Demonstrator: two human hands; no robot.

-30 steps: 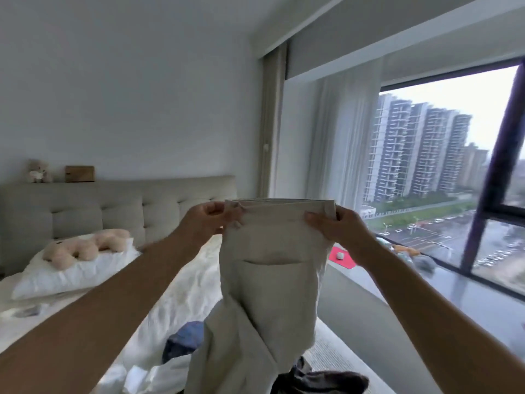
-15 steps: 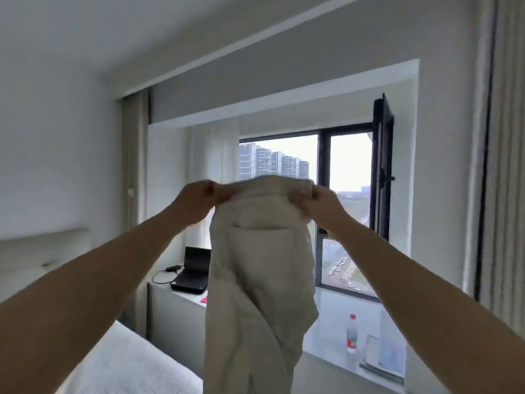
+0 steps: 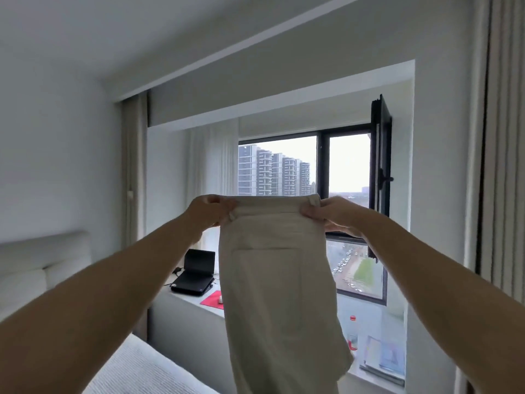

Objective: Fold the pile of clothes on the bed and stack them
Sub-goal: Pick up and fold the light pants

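Both hands [image 3: 211,211] [image 3: 331,213] pinching trousers [image 3: 278,280] waistband; bed [image 3: 147,371] below, windowsill [image 3: 196,304] behind.

Plain cream trousers [image 3: 277,280], a black laptop [image 3: 196,275], a red mat [image 3: 212,300], a white ribbed bedspread [image 3: 147,371].

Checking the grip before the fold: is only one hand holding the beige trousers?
No, the left hand and the right hand each pinch a corner of the waistband of the beige trousers, which hang between them.
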